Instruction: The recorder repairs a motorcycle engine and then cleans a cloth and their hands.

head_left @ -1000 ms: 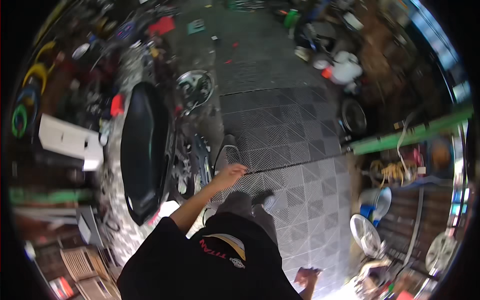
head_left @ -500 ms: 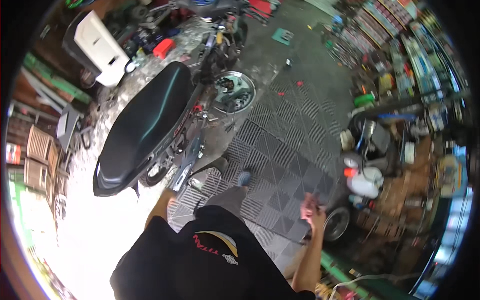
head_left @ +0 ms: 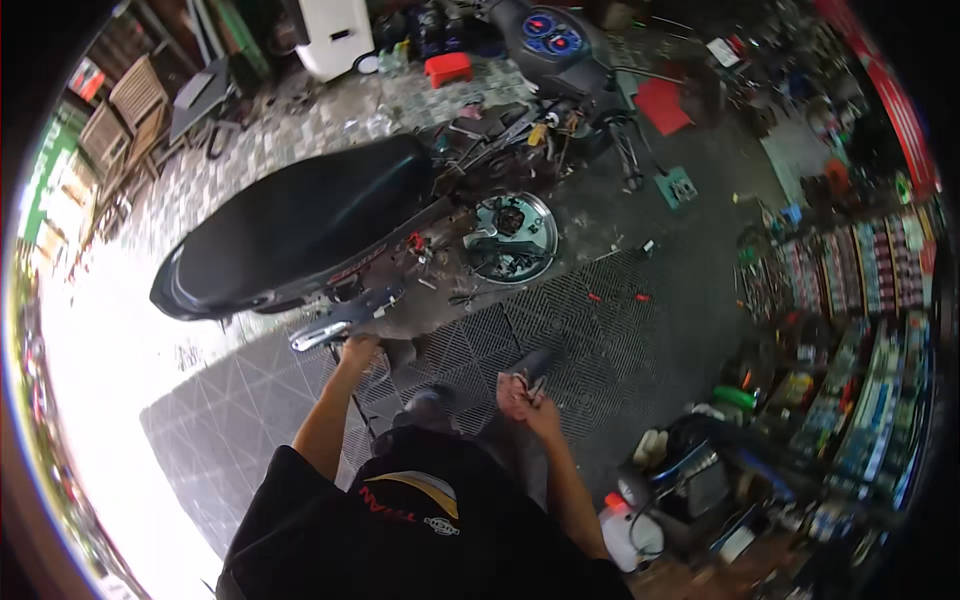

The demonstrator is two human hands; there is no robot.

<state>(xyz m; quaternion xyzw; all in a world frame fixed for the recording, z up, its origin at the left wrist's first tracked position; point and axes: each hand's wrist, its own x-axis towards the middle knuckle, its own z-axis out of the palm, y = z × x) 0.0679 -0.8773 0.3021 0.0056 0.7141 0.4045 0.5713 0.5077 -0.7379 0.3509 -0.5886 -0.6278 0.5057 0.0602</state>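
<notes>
A motorbike with a long black seat (head_left: 300,230) stands in front of me, its front end to the upper right and its middle stripped of covers. My left hand (head_left: 360,350) is closed beside the silver rear end of a long grey-blue part (head_left: 345,320) low on the bike's near side. Whatever its fingers grip is hidden. My right hand (head_left: 540,412) is closed on a crumpled pinkish rag (head_left: 513,394), with thin dark shapes at its edge that are too small to name. Near the bike's middle, a round metal tray (head_left: 545,235) holds dark loose parts.
Grey tile mats (head_left: 230,400) cover the floor under me. A red stool (head_left: 448,68) and a white panel (head_left: 340,45) stand beyond the bike. Packed shelves (head_left: 870,270) line the right side. A white jug (head_left: 628,540) sits at lower right, and wooden chairs (head_left: 140,95) are at far left.
My view has swung to the right, bringing the bike's dashboard into sight. My right hand has come inward, closer to the left, still with the rag. The left hand stays by the grey-blue part.
</notes>
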